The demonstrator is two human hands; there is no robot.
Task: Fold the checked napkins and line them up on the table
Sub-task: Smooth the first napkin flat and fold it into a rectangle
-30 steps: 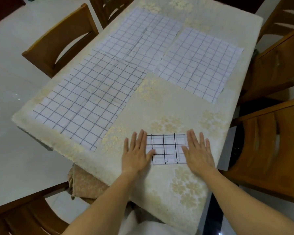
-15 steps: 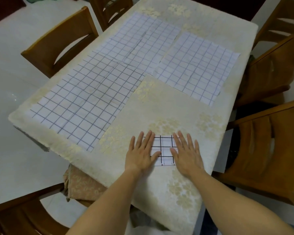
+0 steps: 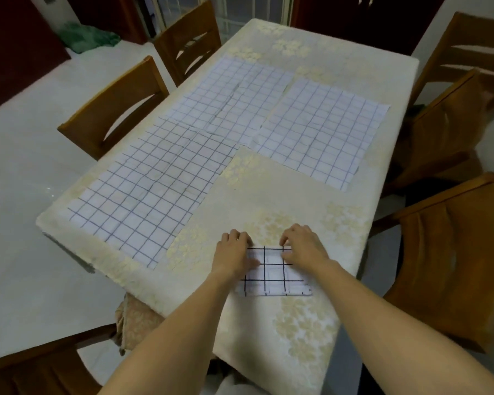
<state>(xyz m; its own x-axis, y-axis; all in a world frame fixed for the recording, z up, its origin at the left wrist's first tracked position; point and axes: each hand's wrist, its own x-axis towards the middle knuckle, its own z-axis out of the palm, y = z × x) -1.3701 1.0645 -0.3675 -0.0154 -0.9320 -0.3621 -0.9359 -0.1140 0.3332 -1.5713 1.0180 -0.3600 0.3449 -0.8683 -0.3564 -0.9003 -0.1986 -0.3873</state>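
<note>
A small folded checked napkin point(image 3: 274, 273) lies near the table's front edge, white with dark grid lines. My left hand point(image 3: 234, 252) rests on its left side with fingers curled at the far left corner. My right hand point(image 3: 304, 246) curls over its far right corner. Both pinch the far edge. Three unfolded checked napkins lie flat further back: one at the left point(image 3: 151, 192), one behind it point(image 3: 228, 98), one at the right point(image 3: 320, 132).
The table point(image 3: 351, 235) has a cream floral cloth. Wooden chairs stand at the left point(image 3: 111, 109), point(image 3: 188, 41) and at the right point(image 3: 454, 252), point(image 3: 451, 109). A green cloth point(image 3: 89, 38) lies on the floor far left.
My hands went from lying flat on the folded napkin, sliding inward, to curling their fingers at its far edge. The camera view has shifted.
</note>
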